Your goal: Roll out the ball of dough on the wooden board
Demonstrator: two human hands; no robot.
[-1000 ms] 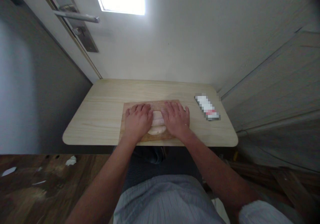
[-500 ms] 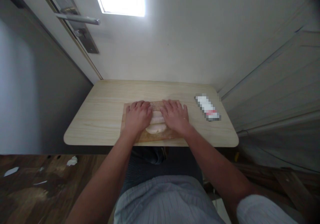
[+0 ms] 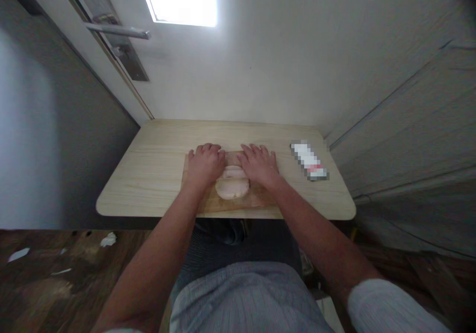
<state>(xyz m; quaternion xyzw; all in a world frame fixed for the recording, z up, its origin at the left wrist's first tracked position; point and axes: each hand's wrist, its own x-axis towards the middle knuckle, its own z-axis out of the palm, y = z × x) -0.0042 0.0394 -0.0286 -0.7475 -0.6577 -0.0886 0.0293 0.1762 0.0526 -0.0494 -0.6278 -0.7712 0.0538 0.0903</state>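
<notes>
A pale, flattened round of dough (image 3: 232,189) lies on a thin brown wooden board (image 3: 238,204) near the table's front edge. Across its far part runs a pale bar that looks like a rolling pin (image 3: 234,172), its ends hidden beneath my hands. My left hand (image 3: 206,164) rests palm down over the left end, fingers stretched forward. Over the right end, my right hand (image 3: 258,164) lies palm down too, its fingers spread apart. Neither hand wraps around the bar as far as I can see.
The board sits on a light wooden table (image 3: 148,174) with rounded corners. To the right lies a blurred, phone-like object (image 3: 309,160). Behind the table stands a white door with a metal handle (image 3: 119,30). Paper scraps (image 3: 108,239) litter the floor at left.
Both hands and the bar have moved slightly away from me. More of the dough's near part shows now.
</notes>
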